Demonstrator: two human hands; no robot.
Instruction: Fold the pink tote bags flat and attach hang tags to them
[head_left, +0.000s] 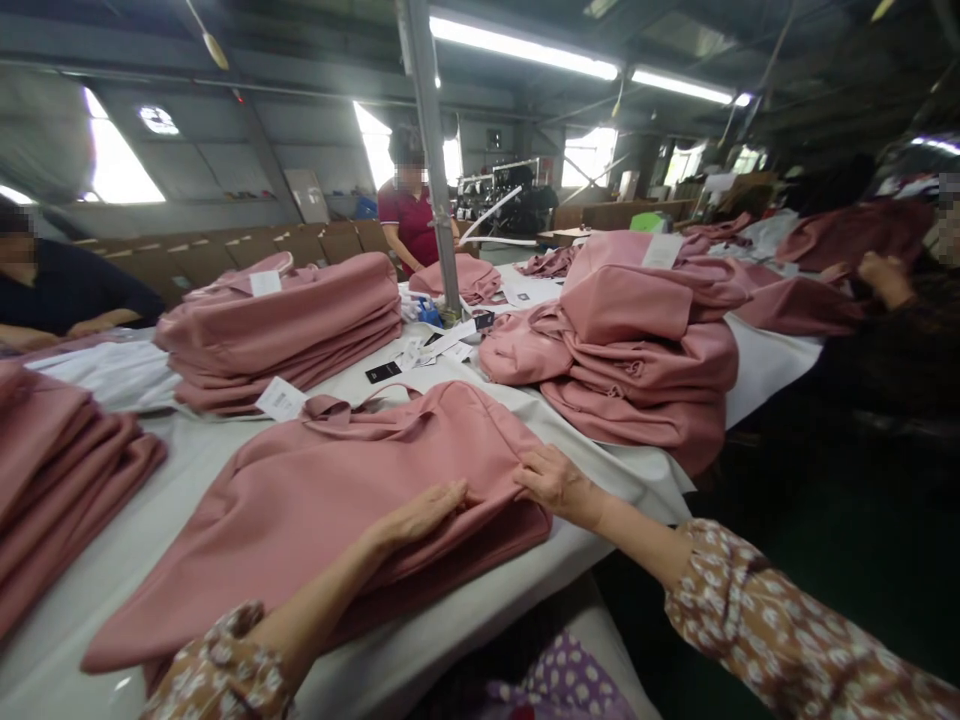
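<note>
A large pink bag (322, 500) lies flat on the pale-covered table in front of me, with its handles at the far edge and a white tag (281, 399) beside them. My left hand (427, 512) rests flat on the bag's upper face, fingers stretched out. At the bag's right edge, my right hand (553, 482) has its fingers curled round the pink material and pinches it. Another pink layer shows beneath the bag's near edge.
Pink bags are stacked at the back left (277, 320), the far left (52, 480) and right (637, 350). A metal post (439, 160) rises behind black tags (384, 372). People stand around the table; another person's hand (885, 278) holds pink material.
</note>
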